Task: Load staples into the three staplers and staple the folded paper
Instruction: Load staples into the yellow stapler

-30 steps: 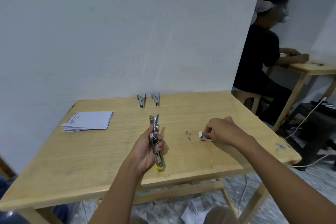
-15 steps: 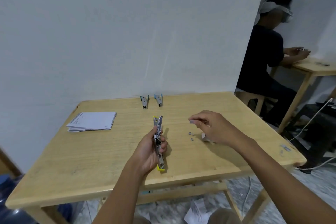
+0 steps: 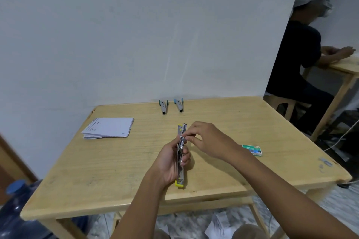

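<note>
Early in loading: left hand (image 3: 169, 163) grips the opened yellow stapler (image 3: 181, 172) over the desk (image 3: 252, 122), right hand (image 3: 206, 139) pinches at its channel (staples too small to see); two staplers (image 3: 163, 105), folded paper (image 3: 108, 128) untouched.

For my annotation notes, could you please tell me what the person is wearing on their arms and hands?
Nothing that shows: the left hand and right hand are bare, without gloves, watch or bracelet, and both forearms show no sleeves.
</note>
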The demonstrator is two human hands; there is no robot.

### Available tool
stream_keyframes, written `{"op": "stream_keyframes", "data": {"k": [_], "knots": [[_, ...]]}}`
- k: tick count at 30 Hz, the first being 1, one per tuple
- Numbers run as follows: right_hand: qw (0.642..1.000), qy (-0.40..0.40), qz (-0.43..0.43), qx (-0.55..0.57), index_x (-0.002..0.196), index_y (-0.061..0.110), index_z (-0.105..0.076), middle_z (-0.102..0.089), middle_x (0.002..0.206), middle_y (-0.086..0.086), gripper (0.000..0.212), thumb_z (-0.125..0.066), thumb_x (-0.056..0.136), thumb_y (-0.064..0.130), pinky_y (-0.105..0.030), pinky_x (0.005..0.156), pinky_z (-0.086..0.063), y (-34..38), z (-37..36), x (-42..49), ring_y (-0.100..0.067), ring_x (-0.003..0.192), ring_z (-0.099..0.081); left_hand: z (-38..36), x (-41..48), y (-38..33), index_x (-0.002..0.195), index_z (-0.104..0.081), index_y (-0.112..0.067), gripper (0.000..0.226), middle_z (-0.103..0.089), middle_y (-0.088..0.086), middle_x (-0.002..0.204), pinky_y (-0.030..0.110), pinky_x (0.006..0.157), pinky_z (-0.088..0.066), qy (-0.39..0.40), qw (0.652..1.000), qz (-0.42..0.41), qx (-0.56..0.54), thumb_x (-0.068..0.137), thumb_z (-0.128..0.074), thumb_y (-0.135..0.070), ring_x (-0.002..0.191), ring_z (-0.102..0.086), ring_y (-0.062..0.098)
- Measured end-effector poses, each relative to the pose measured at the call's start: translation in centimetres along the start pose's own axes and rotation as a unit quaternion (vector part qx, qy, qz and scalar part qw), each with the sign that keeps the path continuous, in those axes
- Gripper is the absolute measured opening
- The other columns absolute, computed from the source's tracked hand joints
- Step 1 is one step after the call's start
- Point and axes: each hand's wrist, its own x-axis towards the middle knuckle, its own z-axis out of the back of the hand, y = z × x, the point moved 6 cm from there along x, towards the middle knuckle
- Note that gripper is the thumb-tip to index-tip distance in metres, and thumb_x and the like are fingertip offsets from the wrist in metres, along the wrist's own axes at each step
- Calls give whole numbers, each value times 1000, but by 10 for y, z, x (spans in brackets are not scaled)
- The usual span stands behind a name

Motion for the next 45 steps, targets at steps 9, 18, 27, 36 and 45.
{"op": "stream_keyframes", "data": {"k": [9,18,27,36,45], "knots": [[996,48,17,-79,109,13,-72,-69,105,-3,18,-62,95,17,-28,85,-45,1,1,17,-18,97,-61,1,3,0,92,-51,-10,25,-48,4,58,20,34,-31,10,1000,4,-5,103,-44,-32,39,-40,12],[996,30,-29,-81,121,23,-65,-74,99,12,29,-64,92,20,-30,83,-49,0,3,21,-10,95,-64,2,4,2,94,-50,-10,24,-47,4,59,20,35,-31,8,1000,8,-1,103,-46,-32,40,-41,12],[984,-142,15,-107,97,20,-78,-78,87,8,17,-78,82,29,-38,110,-42,-6,-3,10,-15,88,-71,5,8,2,90,-52,-12,24,-47,4,59,21,36,-29,8,1000,11,-16,101,-46,-33,40,-40,12],[979,-198,4,-41,98,24,-75,-72,101,10,16,-76,82,30,-37,81,-53,-18,-6,0,-13,97,-64,4,8,1,90,-53,-11,27,-46,3,57,20,35,-29,3,1000,11,-25,103,-43,-33,39,-39,12],[985,-2,95,-145,114,33,-70,-48,143,10,43,-33,96,48,-34,95,-40,-15,-16,-13,-9,131,-39,3,7,1,76,-52,-8,43,-47,2,56,20,35,-32,10,1000,20,-23,104,-39,-37,38,-41,11]]}}
